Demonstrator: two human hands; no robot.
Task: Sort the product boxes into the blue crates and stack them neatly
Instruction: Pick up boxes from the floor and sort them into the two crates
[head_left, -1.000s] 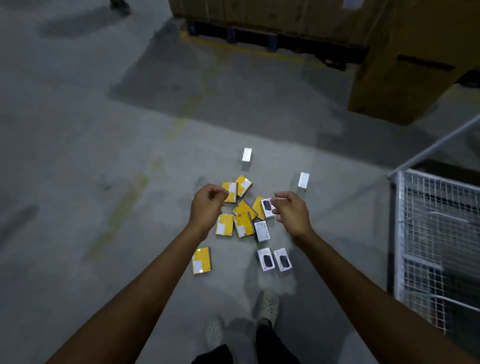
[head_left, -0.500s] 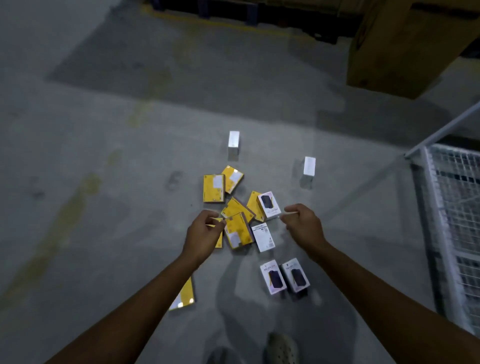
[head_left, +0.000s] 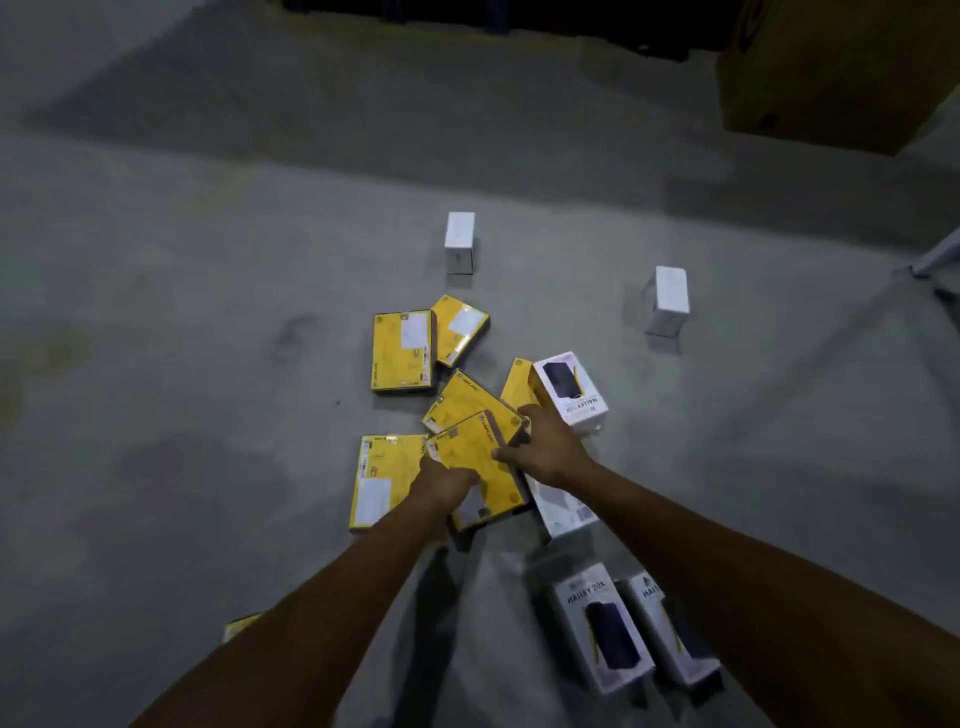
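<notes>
Several flat yellow boxes lie in a loose pile on the concrete floor. My left hand (head_left: 441, 483) grips the near-left side of the top yellow box (head_left: 480, 460), which lies tilted over another yellow box (head_left: 467, 400). My right hand (head_left: 545, 447) pinches that top box at its far-right corner. More yellow boxes (head_left: 402, 351) lie behind and one (head_left: 382, 478) to the left. White boxes with a dark product picture lie at the right (head_left: 571, 387) and near me (head_left: 597, 623). No blue crate is in view.
Two small white boxes stand upright on the floor, one behind the pile (head_left: 460, 241) and one to the right (head_left: 670, 301). A big cardboard carton (head_left: 831, 67) sits at the top right. A metal frame edge (head_left: 935, 254) shows at the right.
The view has dropped closer to the pile. Both hands came down from above the boxes and took hold of the top yellow box.
</notes>
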